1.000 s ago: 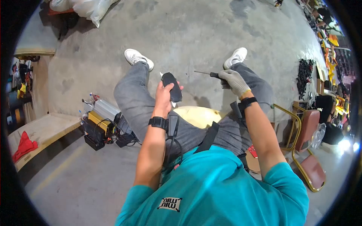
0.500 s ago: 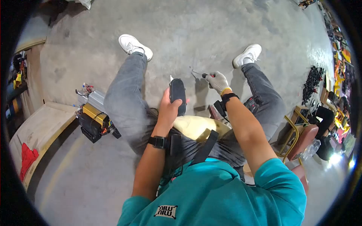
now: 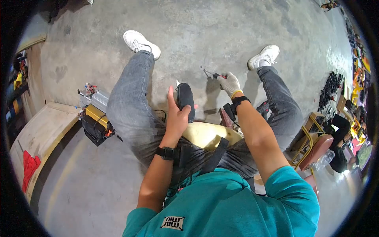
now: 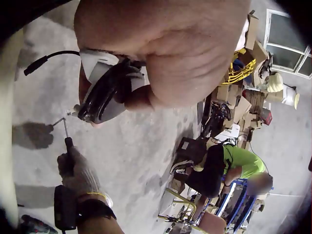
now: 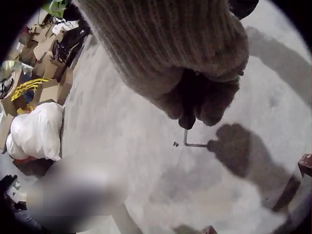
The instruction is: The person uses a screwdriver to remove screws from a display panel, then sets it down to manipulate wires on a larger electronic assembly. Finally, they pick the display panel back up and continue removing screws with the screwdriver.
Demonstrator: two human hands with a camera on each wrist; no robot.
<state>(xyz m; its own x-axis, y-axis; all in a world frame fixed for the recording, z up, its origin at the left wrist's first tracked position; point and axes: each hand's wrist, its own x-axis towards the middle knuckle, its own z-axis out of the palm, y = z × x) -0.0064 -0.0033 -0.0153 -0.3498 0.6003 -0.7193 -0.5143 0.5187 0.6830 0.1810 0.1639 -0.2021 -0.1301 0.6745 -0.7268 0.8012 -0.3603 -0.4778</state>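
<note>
My bare left hand grips an oblong black device, thumb across its face and one finger stretched along its side. A pale tip sticks out of its far end. In the left wrist view the device shows a glossy black rim and a grey-white body. My right hand, in a knitted glove, grips a screwdriver by its dark handle. The screwdriver's shaft points down and its tip meets its own shadow on the floor. Right beside the tip lies a tiny dark piece.
A pale yellow seat is between my thighs. To the left are a silver, yellow and black stack of units and a wooden bench with a red cloth. A chair stands right; another person sits farther off.
My right hand has lowered the screwdriver from a level hold to tip-down at the floor. The device has turned more upright in my left hand, and one finger there has straightened.
</note>
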